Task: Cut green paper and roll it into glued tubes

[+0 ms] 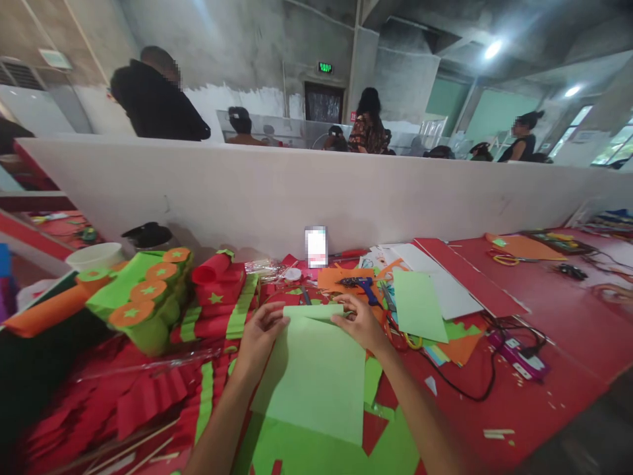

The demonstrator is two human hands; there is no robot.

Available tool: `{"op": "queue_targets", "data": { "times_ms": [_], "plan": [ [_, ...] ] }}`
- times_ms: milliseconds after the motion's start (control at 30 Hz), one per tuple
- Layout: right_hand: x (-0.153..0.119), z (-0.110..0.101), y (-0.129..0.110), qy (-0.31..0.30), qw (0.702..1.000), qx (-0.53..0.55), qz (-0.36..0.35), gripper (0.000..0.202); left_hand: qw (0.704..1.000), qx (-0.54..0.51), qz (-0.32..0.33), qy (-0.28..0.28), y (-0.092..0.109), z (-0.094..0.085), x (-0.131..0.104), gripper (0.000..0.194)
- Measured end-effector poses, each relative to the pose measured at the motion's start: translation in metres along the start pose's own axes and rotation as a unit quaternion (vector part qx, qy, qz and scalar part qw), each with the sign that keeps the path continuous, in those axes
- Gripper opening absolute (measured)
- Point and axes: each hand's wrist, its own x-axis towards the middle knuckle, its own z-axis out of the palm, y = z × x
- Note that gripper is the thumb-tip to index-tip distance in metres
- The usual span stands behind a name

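Note:
A light green paper sheet [311, 376] lies in front of me, its far edge curled over into a roll. My left hand [264, 328] pinches the left end of that roll between thumb and fingers. At the right end, my right hand [362, 322] grips it the same way. Under the sheet are brighter green paper pieces [297, 448]. Just beyond my right hand lies a blue glue gun [366, 287] on orange paper [331, 280]. Another pale green sheet [419, 305] rests to the right.
Green and orange paper shapes with stars [148, 290] and red folded paper [148, 402] crowd the left. A phone [316, 246] leans on the white partition [277, 191]. A purple power strip [517, 355] with black cords sits right, with yellow-handled scissors [504, 256] farther back. People stand beyond the partition.

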Motion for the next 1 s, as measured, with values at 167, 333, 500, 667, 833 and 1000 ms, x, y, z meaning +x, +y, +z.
{"op": "queue_targets", "data": {
  "times_ms": [167, 333, 500, 667, 833, 1000],
  "plan": [
    [-0.002, 0.001, -0.005, -0.047, 0.997, 0.046, 0.03, 0.04, 1.0, -0.009, 0.001, -0.008, 0.0, 0.0, 0.0, 0.045],
    [0.004, 0.004, -0.003, -0.029, 0.999, 0.023, 0.035, 0.031, 0.999, -0.009, -0.004, -0.034, 0.0, 0.003, -0.001, 0.046],
    [0.019, -0.001, -0.006, -0.078, 0.997, -0.008, 0.028, 0.029, 1.0, -0.008, 0.006, -0.012, -0.005, 0.004, 0.001, 0.039],
    [0.041, -0.019, -0.019, -0.144, 0.988, -0.064, 0.004, 0.033, 1.0, -0.017, -0.002, 0.013, -0.009, 0.003, 0.001, 0.034],
    [0.057, -0.035, -0.036, -0.188, 0.979, -0.069, 0.023, 0.031, 1.0, -0.003, -0.001, 0.016, -0.003, 0.005, -0.001, 0.024],
    [0.067, -0.043, -0.048, -0.245, 0.964, -0.095, 0.027, 0.031, 0.998, 0.058, 0.001, 0.025, -0.007, 0.001, 0.001, 0.018]
  ]
}}
